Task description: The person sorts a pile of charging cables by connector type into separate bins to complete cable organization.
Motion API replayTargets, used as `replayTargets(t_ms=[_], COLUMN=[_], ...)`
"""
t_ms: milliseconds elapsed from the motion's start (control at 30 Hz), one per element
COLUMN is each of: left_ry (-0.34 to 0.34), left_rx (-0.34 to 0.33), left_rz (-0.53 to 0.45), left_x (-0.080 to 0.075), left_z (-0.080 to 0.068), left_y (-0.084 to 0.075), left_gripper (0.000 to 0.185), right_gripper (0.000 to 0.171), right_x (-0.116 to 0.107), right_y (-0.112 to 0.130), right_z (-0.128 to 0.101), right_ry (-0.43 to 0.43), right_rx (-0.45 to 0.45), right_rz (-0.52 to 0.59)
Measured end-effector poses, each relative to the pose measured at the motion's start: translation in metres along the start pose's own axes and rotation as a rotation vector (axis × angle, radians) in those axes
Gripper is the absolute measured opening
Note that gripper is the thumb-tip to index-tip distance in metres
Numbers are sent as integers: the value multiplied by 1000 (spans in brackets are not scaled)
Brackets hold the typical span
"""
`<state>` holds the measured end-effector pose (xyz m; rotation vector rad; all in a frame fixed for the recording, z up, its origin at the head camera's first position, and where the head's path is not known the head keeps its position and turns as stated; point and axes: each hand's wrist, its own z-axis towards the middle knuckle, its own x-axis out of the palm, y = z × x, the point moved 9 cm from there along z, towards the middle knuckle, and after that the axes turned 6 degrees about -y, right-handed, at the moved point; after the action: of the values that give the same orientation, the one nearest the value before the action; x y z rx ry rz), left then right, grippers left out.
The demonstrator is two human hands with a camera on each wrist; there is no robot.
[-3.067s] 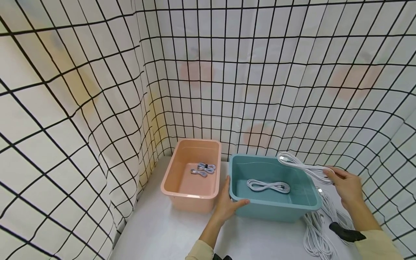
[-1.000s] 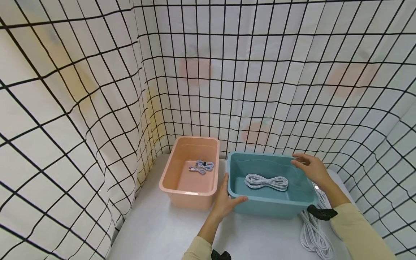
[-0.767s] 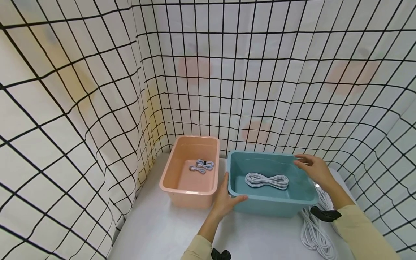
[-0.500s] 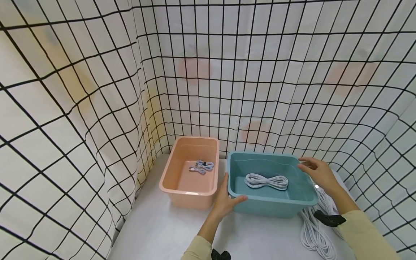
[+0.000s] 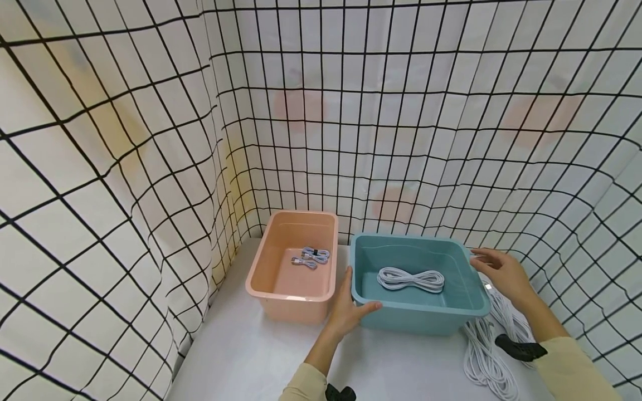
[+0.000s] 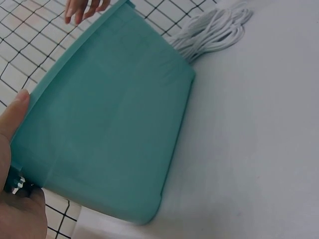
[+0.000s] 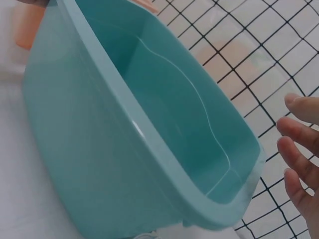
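Observation:
A teal bin stands on the white table with a coiled white cable lying in it. My left hand grips its near-left corner, thumb against the front wall; the left wrist view shows the same hand at the bin. My right hand hovers open just off the bin's right rim, holding nothing. In the right wrist view its spread fingers stand apart from the bin.
A pink bin with a small bundled cable sits to the left, touching the teal one. Several loose white cables lie heaped on the table at the right. Grid-patterned curtains close in the back and sides.
The right hand held a white cable bundle over the teal bin three seconds ago. It now holds nothing and has slid rightward off the far rim. The left hand has stayed put.

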<state>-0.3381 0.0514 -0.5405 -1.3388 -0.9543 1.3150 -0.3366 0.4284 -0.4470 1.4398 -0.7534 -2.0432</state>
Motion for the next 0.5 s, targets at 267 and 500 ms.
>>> replayTargets(t_ms=[267, 500], left_ry=[9, 7], left_rx=[-6, -4], left_rz=[-12, -7], left_x=[1, 1], left_z=[0, 0], left_y=[2, 2], left_gripper=[119, 118], right_gripper=[50, 51], right_x=[-13, -17], right_y=[-10, -30], right_z=[-17, -33], right_ry=[-40, -62], right_rx=[-7, 29], right_rz=[-8, -5])
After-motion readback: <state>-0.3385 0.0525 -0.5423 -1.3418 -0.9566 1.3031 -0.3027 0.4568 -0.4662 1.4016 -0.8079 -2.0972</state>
